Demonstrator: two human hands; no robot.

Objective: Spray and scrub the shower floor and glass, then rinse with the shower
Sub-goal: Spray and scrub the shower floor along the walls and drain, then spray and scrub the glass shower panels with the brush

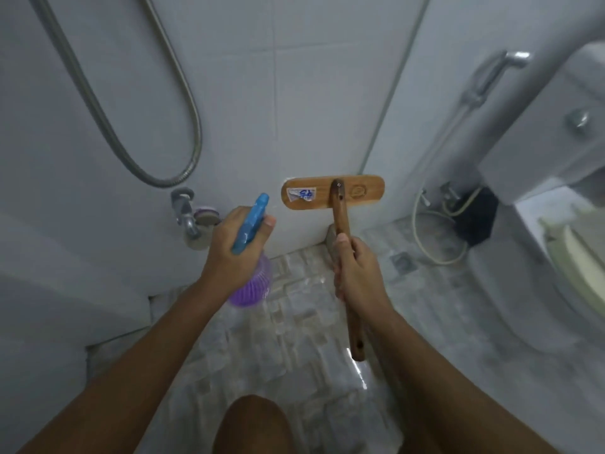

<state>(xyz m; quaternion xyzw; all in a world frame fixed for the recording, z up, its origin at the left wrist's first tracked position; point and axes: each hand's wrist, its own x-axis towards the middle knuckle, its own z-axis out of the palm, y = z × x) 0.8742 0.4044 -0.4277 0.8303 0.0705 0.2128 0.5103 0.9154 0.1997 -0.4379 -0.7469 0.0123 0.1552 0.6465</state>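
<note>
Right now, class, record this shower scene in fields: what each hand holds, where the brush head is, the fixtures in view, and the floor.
Left hand: grips spray bottle, blue trigger head, purple body
Right hand: grips the wooden scrub brush by its handle
Brush head: raised before the wall tile, wooden back toward camera; contact with wall unclear
Fixtures: shower hose looped on wall, tap below it, toilet at right
Floor: mosaic tile with a drain
</note>
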